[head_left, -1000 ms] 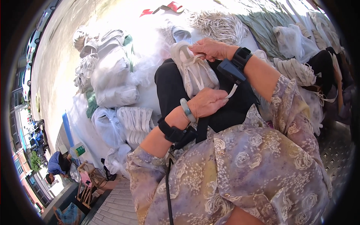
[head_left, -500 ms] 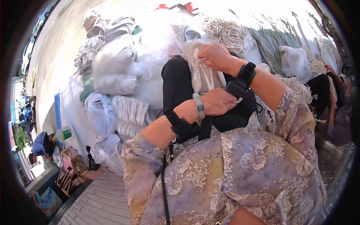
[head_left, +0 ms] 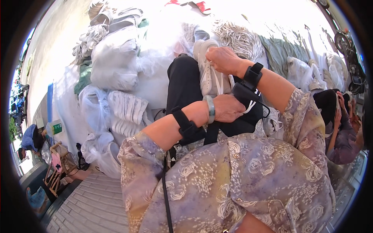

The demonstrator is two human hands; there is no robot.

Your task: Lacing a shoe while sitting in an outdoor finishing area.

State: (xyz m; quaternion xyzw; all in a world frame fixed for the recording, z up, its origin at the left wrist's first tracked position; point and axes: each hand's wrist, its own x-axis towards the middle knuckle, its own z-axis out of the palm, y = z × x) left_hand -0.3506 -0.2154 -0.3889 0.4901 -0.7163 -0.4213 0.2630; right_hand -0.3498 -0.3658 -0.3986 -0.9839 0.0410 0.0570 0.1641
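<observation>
A pale sneaker [head_left: 206, 82] rests across my dark-trousered lap, its row of eyelets facing up. My right hand [head_left: 226, 61] is closed at the sneaker's far end, fingertips pinching the white shoelace [head_left: 219, 82] where it passes through the upper. Nearer to me, my left hand [head_left: 229, 108] is closed in a pinch, with a loose white end of lace showing past its fingers. Between the two hands, strands of lace run over the sneaker's opening. A black strapped device is on each wrist, and a pale bangle circles the left one.
A heap of white shoelaces [head_left: 241, 40] lies beyond the sneaker. Left of my lap are stacked white shoe pieces [head_left: 126, 108] and clear plastic bags [head_left: 93, 101]. Another person [head_left: 344, 143] sits close on the right; a pale shoe [head_left: 272, 121] lies beside my lap.
The view has shifted a little, so the bags at left sit farther left. Both hands keep their hold on the lace, and the lace end at my left hand now hangs differently.
</observation>
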